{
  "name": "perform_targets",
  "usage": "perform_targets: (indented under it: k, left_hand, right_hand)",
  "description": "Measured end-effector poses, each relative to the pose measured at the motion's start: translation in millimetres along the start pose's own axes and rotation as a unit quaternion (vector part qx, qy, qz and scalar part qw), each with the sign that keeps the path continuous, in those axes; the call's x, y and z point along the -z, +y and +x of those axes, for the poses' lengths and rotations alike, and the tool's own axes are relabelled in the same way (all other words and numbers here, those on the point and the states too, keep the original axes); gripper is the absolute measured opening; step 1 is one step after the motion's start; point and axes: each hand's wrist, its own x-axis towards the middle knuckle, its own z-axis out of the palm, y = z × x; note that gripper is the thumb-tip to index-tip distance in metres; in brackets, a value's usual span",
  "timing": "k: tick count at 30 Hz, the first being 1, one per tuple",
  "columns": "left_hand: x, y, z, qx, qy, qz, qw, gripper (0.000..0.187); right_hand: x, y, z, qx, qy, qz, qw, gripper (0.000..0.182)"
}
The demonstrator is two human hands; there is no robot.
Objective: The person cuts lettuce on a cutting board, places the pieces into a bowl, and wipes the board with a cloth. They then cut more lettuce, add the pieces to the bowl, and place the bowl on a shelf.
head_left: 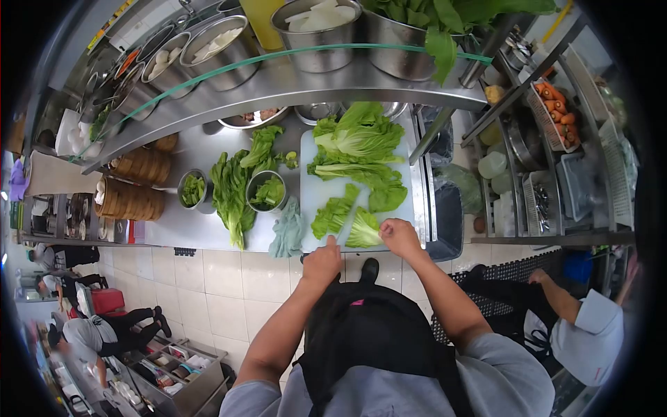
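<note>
On a pale cutting board (316, 184) lie green lettuce leaves (358, 135), with cut pieces (335, 212) nearer the front edge. A knife blade (349, 224) stands between two pieces. My left hand (324, 262) is closed round the knife's handle end, its index finger stretched towards the blade. To the right, my right hand (399, 237) has curled fingers by the edge of a pale-ribbed lettuce piece (364, 229); what they hold, if anything, is hidden.
Left of the board are a green cloth (285, 229), metal cups of leaves (266, 192) and more lettuce (233, 194). A metal shelf (292, 87) with food containers crosses above. A co-worker (587, 333) is at the right; others are at the lower left.
</note>
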Motion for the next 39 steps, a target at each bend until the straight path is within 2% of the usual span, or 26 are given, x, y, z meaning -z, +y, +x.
perform_targets:
  k: [5, 9, 11, 14, 17, 19, 24, 26, 29, 31, 34, 37, 39]
  left_hand:
    - [47.3, 12.1, -36.6, 0.015, -0.027, 0.014, 0.999, 0.025]
    - [-0.6, 9.7, -43.5, 0.043, -0.052, 0.024, 0.997, 0.025]
    - [-14.1, 9.3, -28.6, 0.042, -0.023, 0.007, 0.999, 0.024]
    - [6.6, 11.1, -15.0, 0.024, -0.016, 0.006, 1.0, 0.023]
    - [44.1, 20.8, -28.9, 0.01, -0.014, 0.008, 1.0, 0.022]
    - [56.0, 26.7, -46.6, 0.032, -0.054, 0.006, 0.998, 0.024]
    - [-4.6, 16.9, -35.1, 0.052, -0.046, -0.002, 0.998, 0.026]
    - [-9.5, 14.0, -23.2, 0.043, -0.029, -0.007, 0.999, 0.026]
    - [19.0, 16.4, -21.7, 0.027, -0.029, 0.018, 0.999, 0.025]
    - [39.2, 19.3, -36.9, 0.015, -0.032, -0.001, 0.999, 0.025]
    - [44.1, 30.5, -60.9, 0.031, -0.063, -0.002, 0.998, 0.025]
    - [-20.4, 16.3, -54.9, 0.031, -0.054, -0.053, 0.997, 0.026]
    - [-26.6, 14.0, -38.6, 0.03, -0.048, -0.049, 0.997, 0.027]
  right_hand:
    - [-17.9, -15.8, 1.4, 0.024, -0.018, 0.038, 0.999, 0.012]
    - [-31.5, -21.5, 7.3, 0.022, -0.012, 0.008, 1.0, 0.013]
    - [-31.1, -22.4, 9.6, 0.027, -0.004, -0.011, 1.0, 0.014]
    - [-21.5, -26.9, 8.5, 0.041, 0.011, -0.036, 0.998, 0.014]
    - [-20.7, -30.1, 11.6, -0.02, -0.026, -0.012, 0.999, 0.017]
    - [-28.2, -30.0, 14.8, -0.005, -0.011, -0.008, 1.0, 0.019]
    - [-39.3, -25.6, 17.1, 0.029, 0.015, -0.007, 0.999, 0.016]
    - [-40.5, -15.5, 17.2, 0.051, 0.038, -0.002, 0.998, 0.014]
    - [-35.4, -10.7, 18.4, 0.086, 0.055, 0.053, 0.993, 0.012]
    - [-30.4, -12.8, 13.7, 0.027, 0.024, 0.084, 0.996, 0.013]
    - [-34.5, -15.7, 11.9, -0.003, 0.018, 0.099, 0.995, 0.013]
    - [-42.6, -16.5, 12.8, -0.003, 0.04, 0.106, 0.994, 0.012]
    - [-36.4, -19.4, 11.6, -0.002, 0.037, 0.106, 0.994, 0.011]
